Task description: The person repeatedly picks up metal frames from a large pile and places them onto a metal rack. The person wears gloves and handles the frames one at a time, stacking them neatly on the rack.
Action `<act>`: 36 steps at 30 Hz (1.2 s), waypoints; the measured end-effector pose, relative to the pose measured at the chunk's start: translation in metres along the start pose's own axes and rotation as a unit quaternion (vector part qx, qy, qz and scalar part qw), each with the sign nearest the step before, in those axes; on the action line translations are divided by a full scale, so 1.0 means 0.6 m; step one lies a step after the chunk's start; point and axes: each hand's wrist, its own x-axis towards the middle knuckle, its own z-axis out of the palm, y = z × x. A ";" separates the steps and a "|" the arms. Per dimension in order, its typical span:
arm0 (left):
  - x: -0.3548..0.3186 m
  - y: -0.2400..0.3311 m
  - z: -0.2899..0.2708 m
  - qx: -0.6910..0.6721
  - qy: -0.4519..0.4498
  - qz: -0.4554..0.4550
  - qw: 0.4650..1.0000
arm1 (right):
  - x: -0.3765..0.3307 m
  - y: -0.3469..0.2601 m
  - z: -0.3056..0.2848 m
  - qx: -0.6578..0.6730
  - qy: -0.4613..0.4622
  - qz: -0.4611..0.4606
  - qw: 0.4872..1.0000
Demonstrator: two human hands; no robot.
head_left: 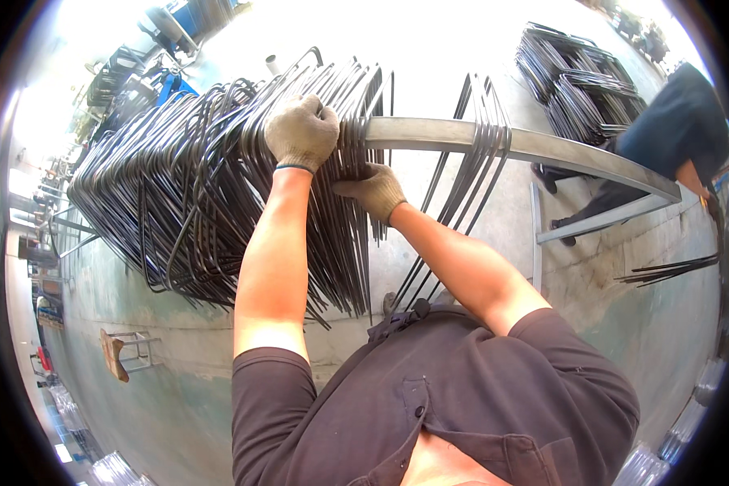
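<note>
A workshop seen from above through a fisheye lens. A pale grey-green concrete floor (178,381) fills most of the frame and is washed out by strong daylight toward the top. At the upper right lies a pile of bent steel rods (579,81), with a person in dark clothes (672,130) crouched beside it. Blue machinery (166,81) stands at the upper left. A small metal stool (125,352) sits at the lower left.

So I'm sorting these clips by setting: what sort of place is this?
Probably a metal fabrication yard. Gloved left hand and right hand press bent steel stirrups hung on a steel rail, with another pile on the concrete floor.
</note>
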 end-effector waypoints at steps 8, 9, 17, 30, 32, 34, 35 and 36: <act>-0.003 0.005 0.004 0.019 0.014 -0.011 1.000 | -0.021 0.005 -0.027 0.086 0.010 0.019 0.996; -0.004 0.009 0.006 0.013 0.013 -0.011 1.000 | -0.016 0.016 -0.023 0.074 0.024 0.005 0.997; 0.001 0.008 0.001 -0.017 0.005 -0.040 0.999 | -0.013 -0.014 0.018 0.001 0.067 -0.024 0.997; -0.061 0.012 0.002 -0.247 0.123 -0.050 0.960 | -0.063 0.008 -0.055 0.076 0.068 -0.040 0.994; -0.095 0.034 0.000 -0.224 0.198 0.024 0.954 | -0.064 0.019 -0.062 0.077 0.079 -0.055 0.992; -0.143 0.049 -0.002 -0.179 0.245 0.062 0.951 | -0.069 0.017 -0.070 0.085 0.078 -0.050 0.992; -0.171 0.063 -0.005 -0.237 0.207 0.034 0.948 | -0.075 0.015 -0.074 0.089 0.077 -0.047 0.992; -0.198 0.075 -0.002 -0.292 0.171 0.004 0.941 | -0.077 0.014 -0.075 0.097 0.073 -0.045 0.992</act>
